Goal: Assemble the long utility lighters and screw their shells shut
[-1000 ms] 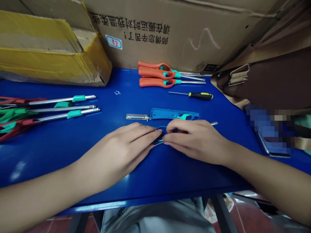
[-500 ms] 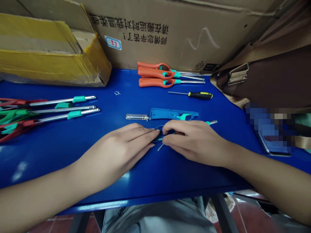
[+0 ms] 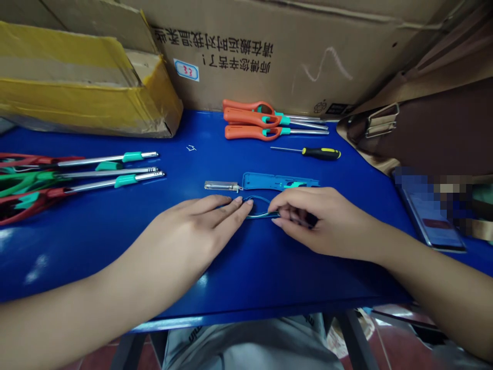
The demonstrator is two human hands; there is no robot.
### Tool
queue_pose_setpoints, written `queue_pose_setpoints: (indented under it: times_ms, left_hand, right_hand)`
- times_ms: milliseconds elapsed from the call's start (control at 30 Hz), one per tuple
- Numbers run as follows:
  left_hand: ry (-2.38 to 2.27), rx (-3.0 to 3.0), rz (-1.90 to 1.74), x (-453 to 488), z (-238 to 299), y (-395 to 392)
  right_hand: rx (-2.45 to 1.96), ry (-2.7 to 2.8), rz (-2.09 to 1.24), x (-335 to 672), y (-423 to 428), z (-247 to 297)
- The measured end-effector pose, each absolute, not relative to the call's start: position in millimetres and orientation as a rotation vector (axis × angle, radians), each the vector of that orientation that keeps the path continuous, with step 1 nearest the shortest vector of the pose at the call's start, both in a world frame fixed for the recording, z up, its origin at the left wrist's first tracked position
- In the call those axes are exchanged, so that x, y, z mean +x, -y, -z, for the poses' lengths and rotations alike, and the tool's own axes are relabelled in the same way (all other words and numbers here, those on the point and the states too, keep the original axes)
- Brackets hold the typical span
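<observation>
Red and green lighters with teal parts lie at the far left of the blue table, their metal tubes pointing right. Behind them stands a cardboard box covered in yellow tape. A few tiny white pieces lie on the table to the right of the box. Below these, the left hand reaches in palm down, fingers stretched out, the tips at the left end of a blue looped part; whether its grip is closed on that part I cannot tell. Just above the fingers lies a clear tank. At the back rises a large carton with upside-down printing, and orange lighters lie at its foot. The blue looped part lies on the table between the two hands, partly covered by them, a pale strand along its lower edge. Near the tank's right end lies a blue half-shell holding a teal piece. A black and yellow screwdriver lies farther back. The right hand curls at the looped part's right side, thumb and forefinger bent; whether its grip pinches anything is unclear. Farther right are a brown bag and a phone, partly pixelated.
</observation>
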State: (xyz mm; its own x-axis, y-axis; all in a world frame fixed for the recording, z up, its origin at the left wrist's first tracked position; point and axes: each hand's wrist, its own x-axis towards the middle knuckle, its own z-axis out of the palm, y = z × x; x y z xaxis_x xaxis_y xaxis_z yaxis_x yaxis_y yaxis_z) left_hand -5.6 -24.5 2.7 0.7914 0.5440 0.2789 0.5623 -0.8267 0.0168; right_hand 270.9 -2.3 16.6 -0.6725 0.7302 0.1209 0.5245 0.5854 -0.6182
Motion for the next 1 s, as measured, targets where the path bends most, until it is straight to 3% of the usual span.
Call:
queue_pose_setpoints:
  times_ms: [433, 1000]
  left_hand:
    - [0.769, -2.901, 0.31, -0.8, 0.3, 30.3]
    - [0.935, -3.068, 0.59, 2.3, 7.2, 24.3]
  right_hand:
    - [-1.04, 2.48, -0.61, 265.0, 1.6, -3.8]
    - [-1.209, 2.397, -0.677, 262.9, 0.5, -3.8]
